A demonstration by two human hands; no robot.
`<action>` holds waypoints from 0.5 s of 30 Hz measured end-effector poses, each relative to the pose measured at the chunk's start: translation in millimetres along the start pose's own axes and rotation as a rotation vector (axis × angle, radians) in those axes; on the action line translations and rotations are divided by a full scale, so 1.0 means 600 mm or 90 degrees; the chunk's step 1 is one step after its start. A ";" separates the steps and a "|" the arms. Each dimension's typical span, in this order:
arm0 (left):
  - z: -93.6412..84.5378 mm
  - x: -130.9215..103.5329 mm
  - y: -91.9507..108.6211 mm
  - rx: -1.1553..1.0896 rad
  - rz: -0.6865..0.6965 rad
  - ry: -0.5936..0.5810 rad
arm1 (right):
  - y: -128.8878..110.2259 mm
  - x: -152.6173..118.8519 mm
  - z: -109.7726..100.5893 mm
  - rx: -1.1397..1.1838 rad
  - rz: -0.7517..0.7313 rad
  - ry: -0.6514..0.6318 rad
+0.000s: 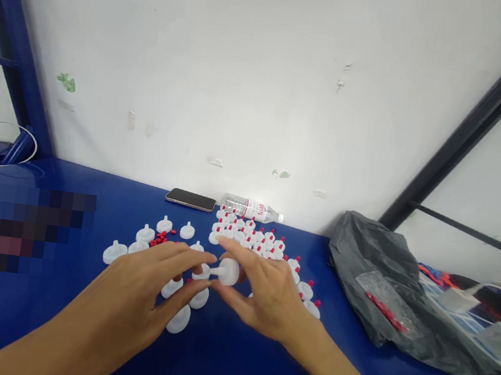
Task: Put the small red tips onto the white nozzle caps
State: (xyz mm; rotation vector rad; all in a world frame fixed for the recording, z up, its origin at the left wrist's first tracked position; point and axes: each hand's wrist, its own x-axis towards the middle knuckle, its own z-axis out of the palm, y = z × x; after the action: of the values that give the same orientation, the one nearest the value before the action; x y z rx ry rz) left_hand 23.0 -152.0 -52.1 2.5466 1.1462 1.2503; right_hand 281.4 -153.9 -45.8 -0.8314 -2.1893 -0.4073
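In the middle of the view my right hand [265, 290] grips a white nozzle cap [228, 271] by its round base, its narrow spout pointing left. My left hand [156, 285] is closed in a pinch at the spout's tip, thumb and index on either side. A white shape shows between those fingers, but I cannot tell whether it is held or lies behind. Below and behind my left hand are loose white nozzle caps [178, 320] without red tips. Small red tips [159, 238] lie in a pile just past my left knuckles.
Rows of white nozzle caps with red tips [249, 236] stand behind my right hand. A phone [190, 199] and a plastic bottle [252, 208] lie by the wall. At right, a grey plastic bag [358, 274] carries a clear packet of red pieces [386, 310]. The table [62, 310] is blue.
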 end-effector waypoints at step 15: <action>-0.162 0.018 -0.080 0.306 -0.253 -0.163 | 0.008 0.001 -0.003 -0.002 0.062 0.029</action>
State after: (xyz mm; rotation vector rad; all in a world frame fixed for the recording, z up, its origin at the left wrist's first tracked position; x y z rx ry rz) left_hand -70.2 -133.5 1.7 2.4766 1.9429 0.5927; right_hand 285.3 -150.9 -43.8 -0.9184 -2.0964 -0.3780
